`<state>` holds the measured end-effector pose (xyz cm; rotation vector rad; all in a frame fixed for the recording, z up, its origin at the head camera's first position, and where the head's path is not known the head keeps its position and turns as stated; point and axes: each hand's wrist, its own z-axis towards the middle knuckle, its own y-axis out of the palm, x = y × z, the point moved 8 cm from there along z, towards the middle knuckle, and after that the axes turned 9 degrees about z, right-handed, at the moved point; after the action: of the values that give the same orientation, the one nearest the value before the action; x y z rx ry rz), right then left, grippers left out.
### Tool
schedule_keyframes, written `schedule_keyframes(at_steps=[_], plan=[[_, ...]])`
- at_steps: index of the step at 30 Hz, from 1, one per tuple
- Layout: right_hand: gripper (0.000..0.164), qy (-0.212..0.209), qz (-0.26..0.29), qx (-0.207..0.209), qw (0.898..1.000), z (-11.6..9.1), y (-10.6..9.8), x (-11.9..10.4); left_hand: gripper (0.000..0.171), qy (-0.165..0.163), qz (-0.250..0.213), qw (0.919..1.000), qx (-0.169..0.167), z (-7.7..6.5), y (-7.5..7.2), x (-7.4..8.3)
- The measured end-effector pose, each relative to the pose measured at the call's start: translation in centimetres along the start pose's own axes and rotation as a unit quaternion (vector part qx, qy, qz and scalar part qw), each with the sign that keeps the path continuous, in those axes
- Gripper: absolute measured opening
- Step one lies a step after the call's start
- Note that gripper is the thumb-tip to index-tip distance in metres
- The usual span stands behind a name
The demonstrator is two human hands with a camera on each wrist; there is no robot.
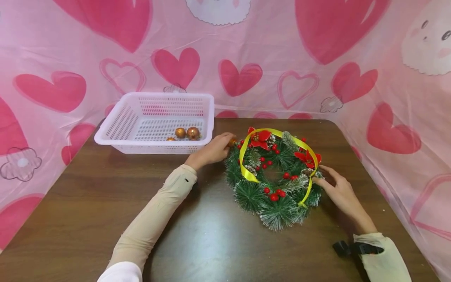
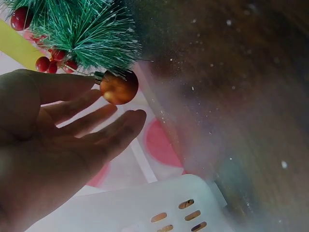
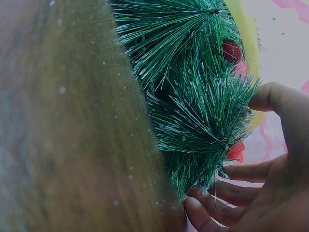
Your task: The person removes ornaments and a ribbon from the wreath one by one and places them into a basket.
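A green Christmas wreath (image 1: 278,211) with red berries, red flowers, pine cones and frosted tips lies on the table. A loop of yellow ribbon (image 1: 244,156) lies over it. At the wreath's far left edge, my left hand (image 1: 215,149) pinches a small gold bauble (image 2: 119,88) near its cap, thumb and fingertips close together there. The bauble is right against the green needles in the left wrist view. My right hand (image 1: 340,192) holds the wreath's right edge, thumb (image 3: 265,96) at its upper side and fingers (image 3: 236,191) at its outer rim.
A white slotted plastic basket (image 1: 155,143) stands at the back left of the brown table (image 1: 197,235). Inside it are gold baubles (image 1: 193,133), some larger than others. A pink cloth with hearts (image 1: 176,67) hangs behind and along the sides.
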<state>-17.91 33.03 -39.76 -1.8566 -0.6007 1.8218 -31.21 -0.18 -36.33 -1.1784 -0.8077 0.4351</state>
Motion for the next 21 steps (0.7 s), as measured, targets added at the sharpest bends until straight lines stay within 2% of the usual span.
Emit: schedule_keyframes(at_steps=[4,9,12,18,21], plan=[[0.073,0.003,0.000,-0.005,1.000,0.05,-0.02,0.05,0.033,0.002,-0.005,1.0000,-0.003,0.04,-0.02,0.04],[0.072,0.004,0.001,-0.005,1.000,-0.04,-0.06,0.14,0.033,-0.012,0.018,0.9996,-0.016,0.08,0.26,-0.17],[0.072,0.006,-0.002,-0.005,1.000,-0.10,-0.10,0.12,0.030,-0.009,0.025,0.9995,-0.018,0.19,0.48,-0.26],[0.071,0.001,-0.002,-0.005,1.000,0.04,-0.01,-0.06,0.027,-0.013,0.006,0.9997,-0.019,0.01,0.83,-0.53],[0.071,-0.001,-0.001,-0.006,1.000,0.10,0.06,-0.06,0.029,-0.012,0.012,0.9997,-0.017,-0.06,0.90,-0.47]])
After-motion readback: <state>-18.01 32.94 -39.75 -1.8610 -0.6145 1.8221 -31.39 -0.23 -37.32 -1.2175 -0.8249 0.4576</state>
